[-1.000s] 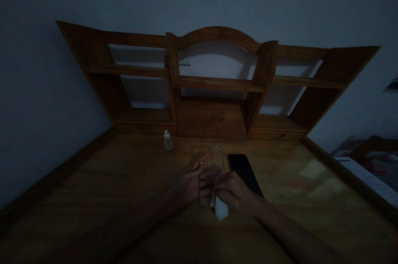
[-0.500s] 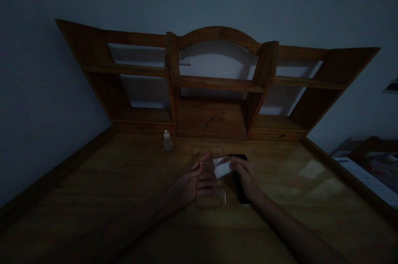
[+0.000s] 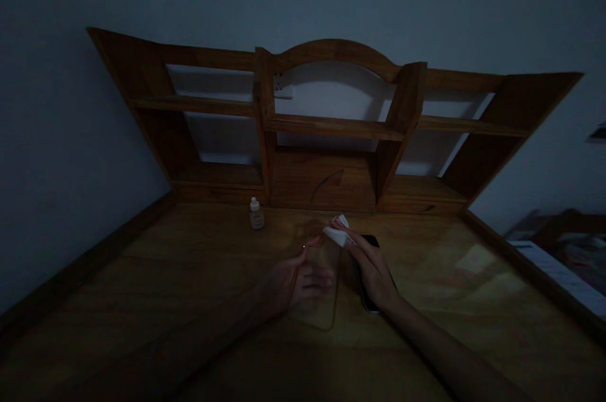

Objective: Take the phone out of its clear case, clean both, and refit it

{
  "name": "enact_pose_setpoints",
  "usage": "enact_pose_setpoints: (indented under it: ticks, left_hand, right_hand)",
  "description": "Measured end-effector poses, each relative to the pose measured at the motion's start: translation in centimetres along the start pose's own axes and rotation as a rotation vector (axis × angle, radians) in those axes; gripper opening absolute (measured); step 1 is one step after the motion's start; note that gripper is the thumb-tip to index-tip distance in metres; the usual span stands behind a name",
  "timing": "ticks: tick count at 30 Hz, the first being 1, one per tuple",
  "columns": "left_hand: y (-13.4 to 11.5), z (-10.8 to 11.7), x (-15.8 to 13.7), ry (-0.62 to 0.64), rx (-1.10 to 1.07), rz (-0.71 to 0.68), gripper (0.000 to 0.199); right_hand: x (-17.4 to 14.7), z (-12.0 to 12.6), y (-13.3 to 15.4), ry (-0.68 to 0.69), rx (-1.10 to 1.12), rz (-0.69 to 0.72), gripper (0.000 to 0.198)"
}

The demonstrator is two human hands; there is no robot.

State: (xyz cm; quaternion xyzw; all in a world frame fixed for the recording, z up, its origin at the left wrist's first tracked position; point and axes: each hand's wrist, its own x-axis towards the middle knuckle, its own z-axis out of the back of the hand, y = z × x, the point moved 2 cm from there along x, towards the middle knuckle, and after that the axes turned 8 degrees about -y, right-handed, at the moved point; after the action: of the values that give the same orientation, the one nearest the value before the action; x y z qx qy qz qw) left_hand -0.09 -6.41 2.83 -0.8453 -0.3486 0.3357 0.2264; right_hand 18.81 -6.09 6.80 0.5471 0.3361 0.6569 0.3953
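Note:
A clear phone case (image 3: 316, 313) is tilted above the desk, with my left hand (image 3: 293, 282) gripping its left side; the fingers show through it from behind. My right hand (image 3: 372, 266) pinches a folded white tissue (image 3: 337, 236) at the upper right of the case, close to or against its edge. Under my right hand lies a dark phone (image 3: 365, 291), partly covered by the hand and wrist. A small bottle with a white cap (image 3: 256, 216) stands upright farther back, left of the case.
The wooden desk (image 3: 189, 276) carries a wooden shelf unit (image 3: 326, 127) along its back, against the wall. A power socket (image 3: 283, 86) shows through the middle opening. Beyond the desk's right edge is a white surface (image 3: 558, 276) with cloth-like items. The scene is dim.
My right hand has moved the tissue up and away, to the top of the case. The case has tilted and shifted slightly left and nearer in my left hand.

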Motion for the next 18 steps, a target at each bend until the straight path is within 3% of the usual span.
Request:
enact_pose_setpoints:
  ticks: [8, 13, 18]
  left_hand:
    - [0.0, 0.5, 0.9, -0.076, -0.145, -0.068, 0.047]
    - [-1.2, 1.3, 1.4, -0.121, -0.186, -0.234, 0.058]
    - [-2.1, 0.9, 0.8, -0.146, -0.132, -0.345, 0.058]
  right_hand:
    - [-0.3, -0.5, -0.3, 0.100, -0.037, 0.000, 0.039]
    - [-1.0, -1.6, -0.1, 0.229, -0.020, -0.049, 0.039]
    - [-1.0, -1.3, -0.1, 0.245, -0.016, -0.081, 0.034]
